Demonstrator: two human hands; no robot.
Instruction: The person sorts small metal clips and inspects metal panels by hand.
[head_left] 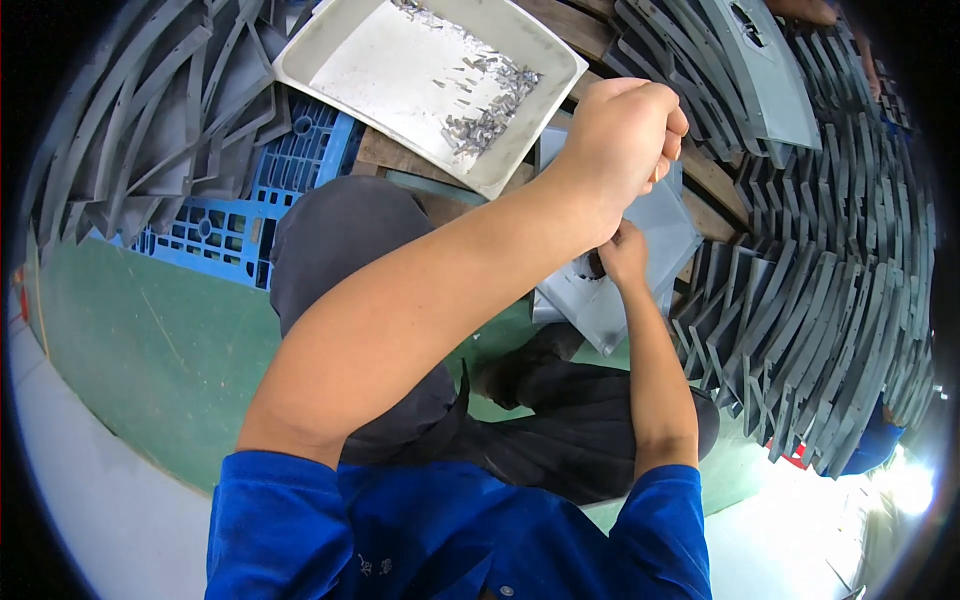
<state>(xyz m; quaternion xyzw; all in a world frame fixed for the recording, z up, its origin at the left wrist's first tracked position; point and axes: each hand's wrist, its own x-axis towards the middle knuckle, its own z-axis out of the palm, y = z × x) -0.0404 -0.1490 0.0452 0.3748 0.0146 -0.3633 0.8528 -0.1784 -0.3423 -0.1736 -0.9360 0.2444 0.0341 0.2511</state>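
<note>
A grey sheet-metal panel [670, 235] with a round dark opening lies in front of my knees, partly covered by my arms. My left hand [632, 130] is raised above the panel with its fingers curled into a fist; whatever it may hold is hidden inside. Below it, my right hand [624, 256] rests at the panel beside the round opening. Its fingers are bent and pressed together, partly behind my left wrist, and I cannot make out what they grip. My left forearm crosses over the panel's near left part.
A white tray [375, 75] with many small metal pieces stands at the far middle on wooden boards [392, 153]. Stacked grey metal panels rise at left [150, 120] and right [800, 330]. A blue plastic pallet [225, 235] sits under the left stack. Part of another person's hand [802, 10] shows far right.
</note>
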